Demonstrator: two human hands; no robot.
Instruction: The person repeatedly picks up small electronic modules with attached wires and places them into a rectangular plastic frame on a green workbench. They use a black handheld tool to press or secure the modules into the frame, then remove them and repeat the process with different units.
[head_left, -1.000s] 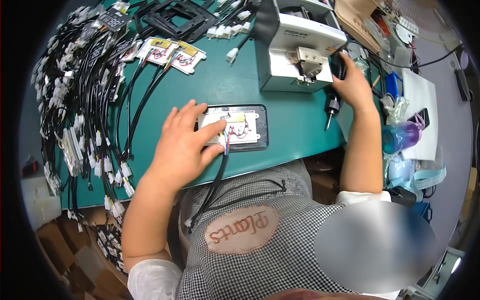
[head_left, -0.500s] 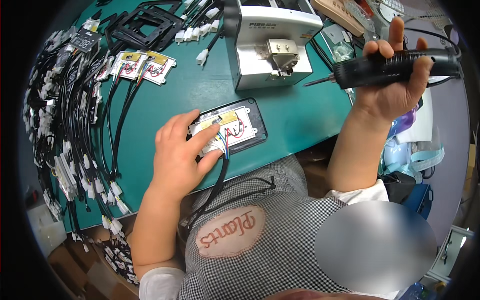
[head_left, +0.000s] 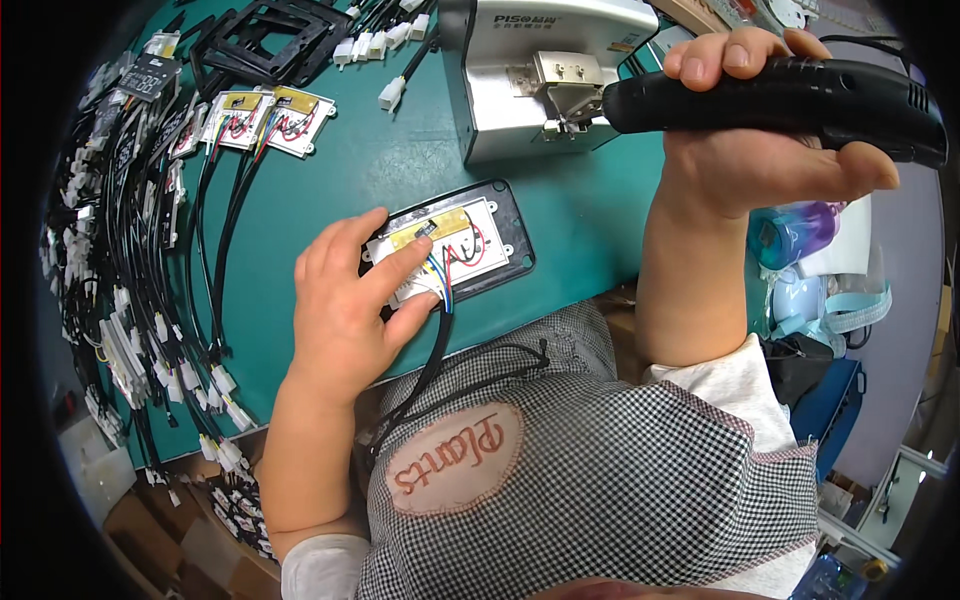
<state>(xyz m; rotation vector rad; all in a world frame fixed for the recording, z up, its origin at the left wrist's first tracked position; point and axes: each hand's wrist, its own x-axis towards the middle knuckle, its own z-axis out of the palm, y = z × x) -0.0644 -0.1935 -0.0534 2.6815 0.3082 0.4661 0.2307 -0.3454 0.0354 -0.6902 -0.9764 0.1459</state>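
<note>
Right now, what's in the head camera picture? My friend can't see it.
A person's left hand rests on a wired white board in a black tray, and the right hand holds a black tool. Behind, a silver machine stands on a green table; black cables crowd the left side.

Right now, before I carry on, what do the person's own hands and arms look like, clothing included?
The left hand and right hand are bare: no gloves, and no watch or bracelet shows. The left sleeve and right sleeve are whitish and short, leaving the forearms uncovered. Over them comes a black-and-white checked apron with a pale pinkish oval patch.
</note>
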